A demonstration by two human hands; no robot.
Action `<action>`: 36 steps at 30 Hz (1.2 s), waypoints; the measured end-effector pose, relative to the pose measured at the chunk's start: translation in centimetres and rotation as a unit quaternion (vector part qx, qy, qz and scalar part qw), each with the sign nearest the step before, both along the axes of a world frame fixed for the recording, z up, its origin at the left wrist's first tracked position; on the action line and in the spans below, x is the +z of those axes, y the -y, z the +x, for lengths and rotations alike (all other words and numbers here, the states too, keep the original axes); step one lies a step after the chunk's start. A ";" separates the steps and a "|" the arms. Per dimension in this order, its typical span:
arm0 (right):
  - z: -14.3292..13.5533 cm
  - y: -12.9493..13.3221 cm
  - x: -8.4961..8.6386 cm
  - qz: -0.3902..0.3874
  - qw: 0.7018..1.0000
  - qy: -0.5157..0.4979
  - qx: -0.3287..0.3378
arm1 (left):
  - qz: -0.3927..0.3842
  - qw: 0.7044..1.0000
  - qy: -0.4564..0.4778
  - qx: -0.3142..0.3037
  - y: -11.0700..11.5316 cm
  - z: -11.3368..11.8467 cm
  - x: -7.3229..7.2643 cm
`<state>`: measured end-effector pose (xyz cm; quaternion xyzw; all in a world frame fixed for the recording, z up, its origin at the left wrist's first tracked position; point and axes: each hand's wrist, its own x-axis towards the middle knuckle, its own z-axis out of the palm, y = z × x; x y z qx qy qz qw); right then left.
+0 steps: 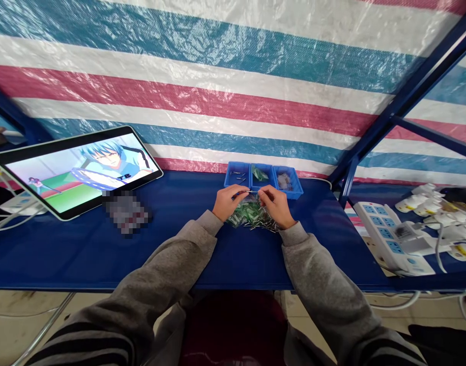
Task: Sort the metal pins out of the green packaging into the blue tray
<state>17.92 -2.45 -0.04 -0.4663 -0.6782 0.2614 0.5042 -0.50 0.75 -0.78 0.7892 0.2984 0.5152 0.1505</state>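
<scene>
Our left hand [228, 202] and right hand [279, 206] pinch a slender rod [253, 191], green plastic bags [245, 212] beneath our fingers [238, 189], and any next move needs steadiness.

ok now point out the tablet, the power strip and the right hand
tablet [103, 170], head view, on its lit screen
power strip [386, 233], head view, on its socketed face
right hand [279, 207], head view, on the back of the hand

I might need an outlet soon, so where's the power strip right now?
In the head view, the power strip is on the right, beyond the blue table's right end, just left of the white bottles.
</scene>
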 end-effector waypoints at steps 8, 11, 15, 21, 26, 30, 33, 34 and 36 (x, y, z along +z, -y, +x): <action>-0.3 0.1 0.1 0.015 1.000 -0.003 0.000 | -0.067 0.998 -0.007 0.005 0.1 0.1 0.0; -0.3 0.1 0.2 0.030 1.000 0.008 0.004 | -0.092 0.996 0.002 0.001 0.3 0.2 0.0; -0.3 0.2 0.3 0.023 1.000 0.014 0.004 | -0.113 0.993 0.029 -0.013 0.5 0.3 0.0; -0.3 0.2 0.1 0.011 1.000 0.013 0.011 | -0.162 0.983 0.082 -0.027 0.4 0.5 -0.1; -0.4 0.3 0.1 0.027 0.999 0.018 0.008 | -0.196 0.976 0.086 -0.042 0.3 0.5 0.0; -0.4 0.3 0.2 0.064 0.997 0.037 0.005 | -0.222 0.969 0.101 -0.041 0.4 0.6 0.1; -0.5 0.3 0.2 0.046 0.999 0.025 -0.008 | -0.253 0.955 0.150 -0.044 0.6 0.9 -0.1; -0.5 0.3 0.2 0.037 0.999 0.019 -0.011 | -0.258 0.951 0.167 -0.044 0.6 1.0 -0.2; -0.6 0.2 0.0 0.023 1.000 0.012 -0.010 | -0.260 0.946 0.190 -0.046 0.6 1.2 -0.2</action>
